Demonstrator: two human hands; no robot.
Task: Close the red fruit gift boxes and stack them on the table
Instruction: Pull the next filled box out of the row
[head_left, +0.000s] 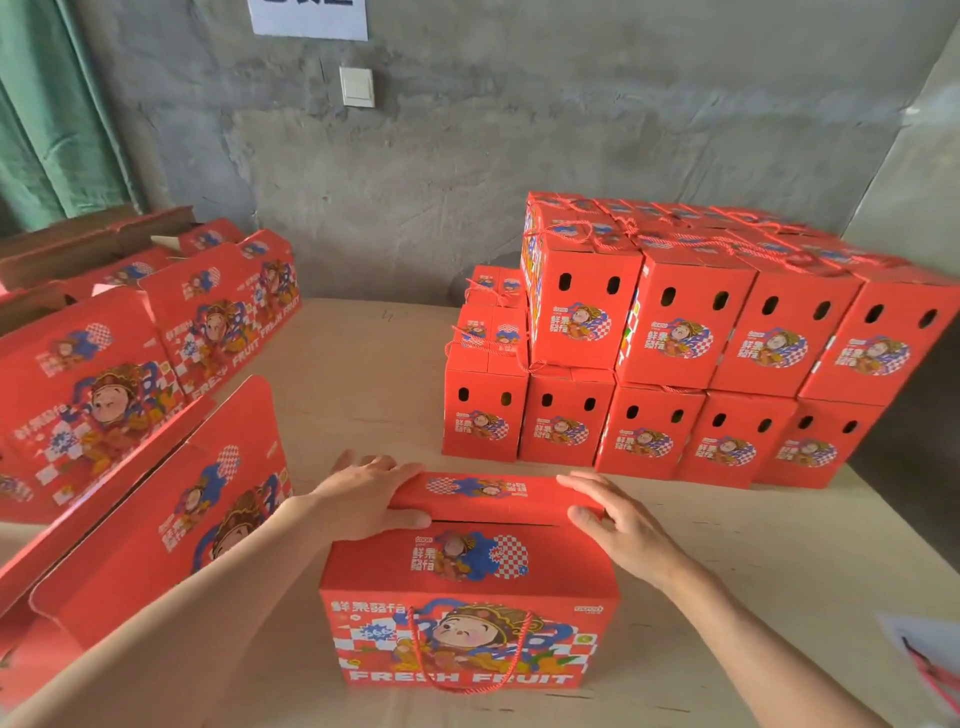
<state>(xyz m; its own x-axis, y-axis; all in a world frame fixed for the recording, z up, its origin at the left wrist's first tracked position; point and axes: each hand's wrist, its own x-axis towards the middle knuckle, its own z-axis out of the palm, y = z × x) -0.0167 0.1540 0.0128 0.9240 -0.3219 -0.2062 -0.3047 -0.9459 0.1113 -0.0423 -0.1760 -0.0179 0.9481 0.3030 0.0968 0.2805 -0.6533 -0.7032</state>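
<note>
On the table (363, 364), left hand (363, 499) and right hand (618, 525) press flat fingers on the red box (467, 597)

Head view looks forward and down, close over the table (363, 374).

Closed gift boxes (680, 332), stacked: nine showed on the front face, five below and four above; more behind went uncounted. Unstacked gift box (467, 571): one. Flat box blanks (156, 519): at least four. Wall switch (357, 87): one.
</note>
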